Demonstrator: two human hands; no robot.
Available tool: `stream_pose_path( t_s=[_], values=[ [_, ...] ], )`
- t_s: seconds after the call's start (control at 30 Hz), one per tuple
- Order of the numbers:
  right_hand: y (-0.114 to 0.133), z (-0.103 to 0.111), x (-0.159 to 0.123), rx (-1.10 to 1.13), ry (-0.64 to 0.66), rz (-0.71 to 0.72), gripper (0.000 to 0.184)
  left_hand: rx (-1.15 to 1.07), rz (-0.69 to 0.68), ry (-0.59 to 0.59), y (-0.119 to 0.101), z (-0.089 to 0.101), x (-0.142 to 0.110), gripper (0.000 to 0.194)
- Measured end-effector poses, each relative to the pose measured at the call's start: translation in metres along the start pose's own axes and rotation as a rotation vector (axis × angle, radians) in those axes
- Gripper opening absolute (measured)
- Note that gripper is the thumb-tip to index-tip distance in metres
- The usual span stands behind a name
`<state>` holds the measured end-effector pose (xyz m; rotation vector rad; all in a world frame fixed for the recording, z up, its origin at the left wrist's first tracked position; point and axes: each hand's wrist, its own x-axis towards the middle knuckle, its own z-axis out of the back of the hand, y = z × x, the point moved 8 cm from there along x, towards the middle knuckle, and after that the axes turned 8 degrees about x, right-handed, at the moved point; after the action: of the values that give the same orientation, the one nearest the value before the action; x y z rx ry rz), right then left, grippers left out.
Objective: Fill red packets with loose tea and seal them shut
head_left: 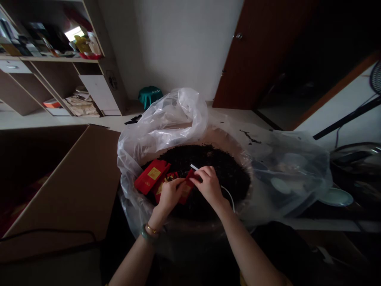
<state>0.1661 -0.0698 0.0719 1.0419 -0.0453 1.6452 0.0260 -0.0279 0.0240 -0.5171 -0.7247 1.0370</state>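
A large clear plastic bag (166,123) stands open in front of me, filled with dark loose leaves (220,167). My left hand (169,194) and my right hand (208,183) are both closed on a small red packet (188,183) held over the leaves. A white scoop handle (194,167) sticks out above my right hand's fingers. Two more red packets with gold labels (151,175) lie on the leaves at the bag's left edge, beside my left hand. A green bangle (147,234) is on my left wrist.
An open cardboard box (74,186) stands to the left. Wooden shelves (59,67) with clutter line the far left wall. A brown door (256,51) is behind the bag. A metal pan (357,159) and a pale dish (336,196) sit at right.
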Motion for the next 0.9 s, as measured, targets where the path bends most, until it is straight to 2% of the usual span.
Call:
stream_pose_path(
  t_s=[0.1, 0.17, 0.3, 0.33, 0.47, 0.57, 0.63, 0.73, 0.83, 0.9],
  values=[
    [-0.002, -0.003, 0.006, 0.118, 0.133, 0.008, 0.015, 0.057, 0.003, 0.048, 0.002, 0.001, 0.001, 0.017],
    [-0.003, -0.005, 0.005, 0.22, 0.202, -0.031, 0.013, 0.076, 0.027, 0.055, 0.006, 0.002, 0.003, 0.018],
    [-0.008, -0.018, -0.005, 0.35, 0.331, -0.203, 0.002, 0.09, 0.011, 0.064, 0.008, 0.004, 0.005, 0.018],
    [-0.011, -0.022, -0.008, 0.357, 0.347, -0.25, 0.004, 0.088, -0.007, 0.068, 0.007, 0.003, 0.005, 0.018],
    [-0.019, -0.029, -0.015, 0.261, 0.33, -0.329, 0.008, 0.067, -0.08, 0.08, 0.001, 0.002, 0.003, 0.017],
    [-0.026, -0.025, -0.015, 0.22, 0.272, -0.368, 0.016, 0.039, -0.055, 0.031, 0.004, 0.008, 0.003, 0.02],
    [-0.027, -0.025, -0.017, 0.322, 0.267, -0.407, 0.019, -0.016, -0.008, -0.003, 0.009, 0.013, 0.003, 0.02],
    [-0.023, -0.035, -0.023, 0.65, 0.351, -0.476, 0.025, -0.07, 0.01, -0.005, 0.012, 0.016, 0.004, 0.022],
    [-0.02, -0.048, -0.033, 0.889, 0.458, -0.568, 0.032, -0.017, -0.097, 0.039, 0.003, 0.014, 0.005, 0.022],
    [-0.024, -0.051, -0.037, 0.897, 0.468, -0.607, 0.035, 0.086, -0.187, 0.033, -0.007, 0.015, 0.004, 0.02]
  ],
)
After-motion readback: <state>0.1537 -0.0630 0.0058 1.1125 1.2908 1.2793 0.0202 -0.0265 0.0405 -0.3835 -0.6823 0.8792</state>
